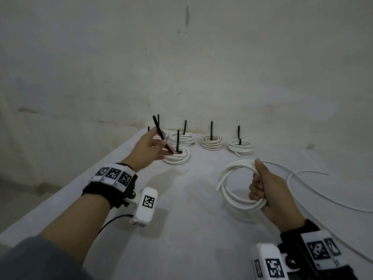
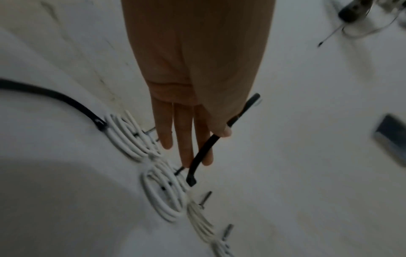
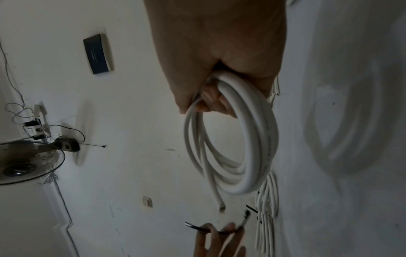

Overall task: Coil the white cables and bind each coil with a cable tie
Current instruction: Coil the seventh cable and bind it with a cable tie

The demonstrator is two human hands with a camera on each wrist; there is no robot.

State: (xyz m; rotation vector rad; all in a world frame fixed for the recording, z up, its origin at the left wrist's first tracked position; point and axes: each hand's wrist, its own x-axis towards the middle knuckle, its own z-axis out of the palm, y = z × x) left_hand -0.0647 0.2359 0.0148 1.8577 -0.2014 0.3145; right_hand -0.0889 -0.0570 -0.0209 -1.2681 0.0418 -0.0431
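Right hand (image 1: 270, 190) clenched round the fresh white coil (image 1: 238, 184) at four o'clock above the worktop (image 1: 181, 229) so loops stay gathered, left hand (image 1: 149, 150) pinching a black cable tie (image 1: 161, 136) at eleven o'clock, seemingly for binding it

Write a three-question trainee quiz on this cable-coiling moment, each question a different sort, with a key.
1. True or false: the right hand grips the unbound coil above the table.
2. What does the left hand hold? A) a black cable tie B) scissors C) a plug
3. Fill in: the finished coils near the wall each have a black tie tail pointing ____.

Key: 1 true; 2 A, the black cable tie; 3 up.
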